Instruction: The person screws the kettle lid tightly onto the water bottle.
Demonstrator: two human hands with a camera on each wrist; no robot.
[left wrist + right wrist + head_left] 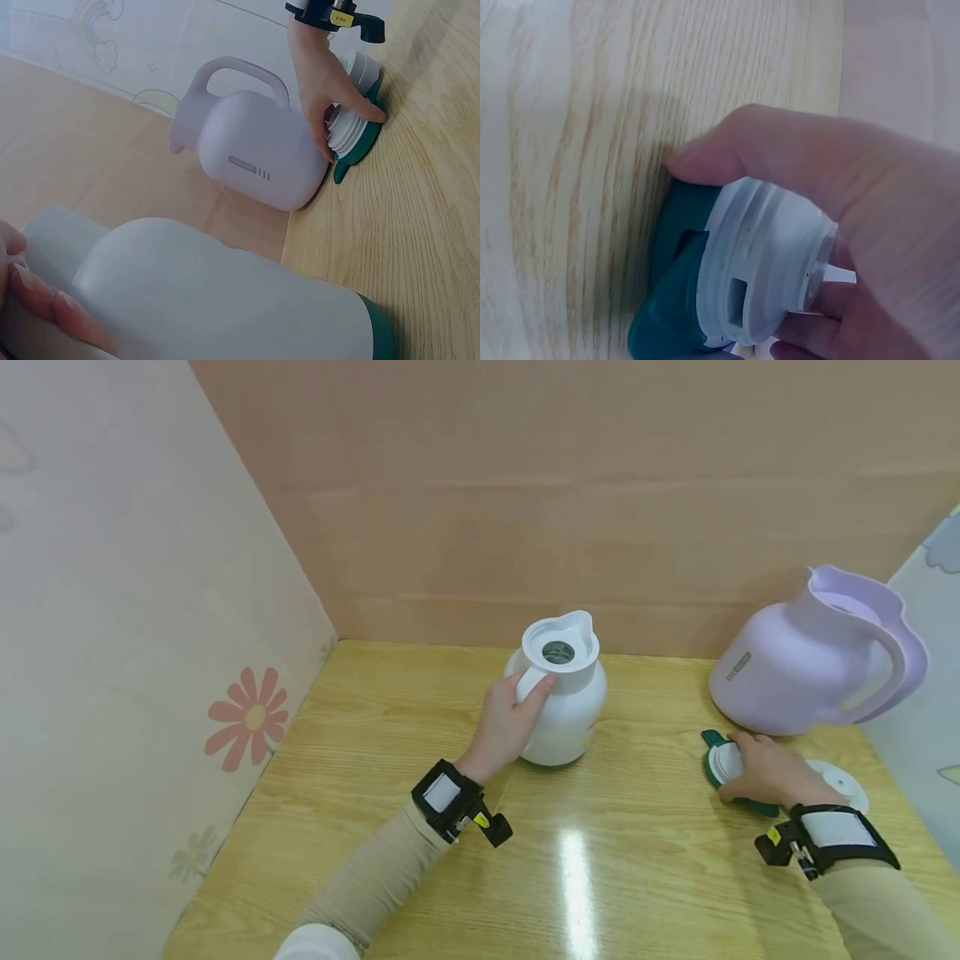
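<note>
Left hand is wrapped round the handle of the white jug, thumb over the top of the handle, fingers curled behind. Jug stands upright mid-counter, mouth open, no lid on it.

Right hand is clamped on the green-and-white lid: thumb and fingers pinch the white threaded plug, with the green cap face-down on the counter. Lid sits just in front of the lilac jug and beside a white disc that lies partly under the wrist.

Risks, as I read it:
- Pinch is on the ribbed plug only, fingertips not palm. Lid could roll out or tip if lifted fast; the green spout tab sticks out to one side, so the weight is off-centre.
- Right knuckles are near the lilac jug's base. A sweep upward or back could nudge it.
- The wrist could drag the white disc on the way out.
- The white jug is held by the handle alone, so a sideways pull could slide or tilt it.

Pose: left forearm comes in diagonally from lower left, wrist raised, hand beside the jug's upper body. Right forearm comes in from lower right, wrist low and close to the counter, hand arched over the lid, palm down. Both sleeves are tan, with a black camera strap on each wrist.
</note>
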